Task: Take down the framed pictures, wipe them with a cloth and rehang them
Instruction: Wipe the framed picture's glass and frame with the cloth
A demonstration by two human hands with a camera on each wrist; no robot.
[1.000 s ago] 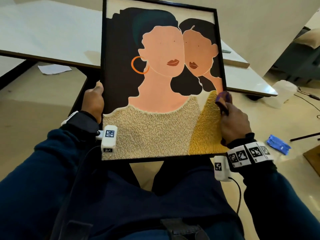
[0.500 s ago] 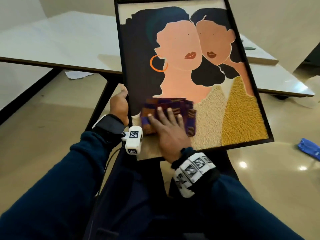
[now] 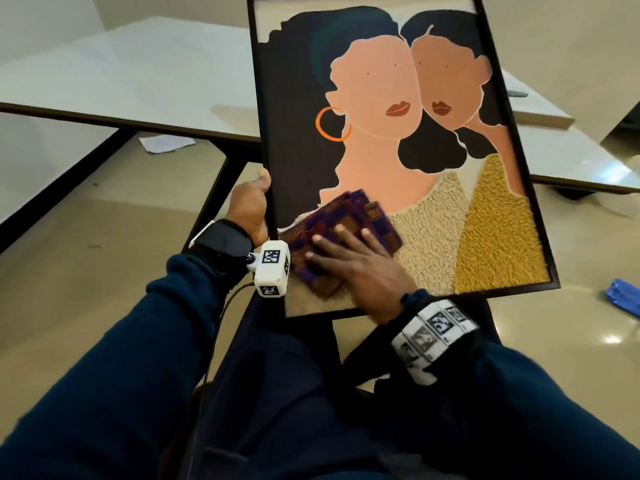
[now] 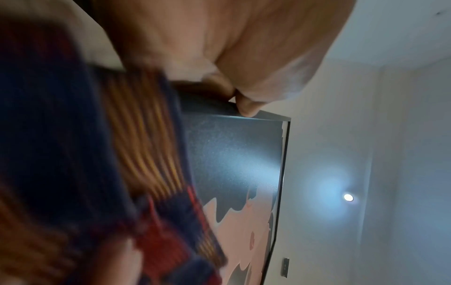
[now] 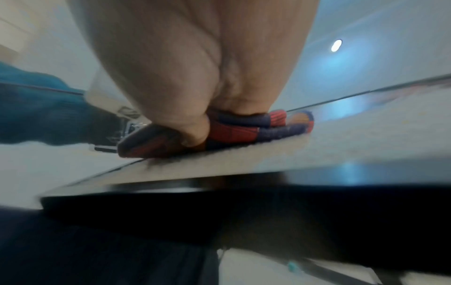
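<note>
Since before, cloth nearer frame corner

A glossy beige floor runs under two white tabletops on black legs, with paper lying beneath and a ceiling spotlight glowing.

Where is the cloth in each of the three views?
Head: cloth lower centre, under the right hand.
Left wrist: blurred, filling the left side.
Right wrist: centre, under the palm.
Shared landmark: the picture beneath it.
</note>
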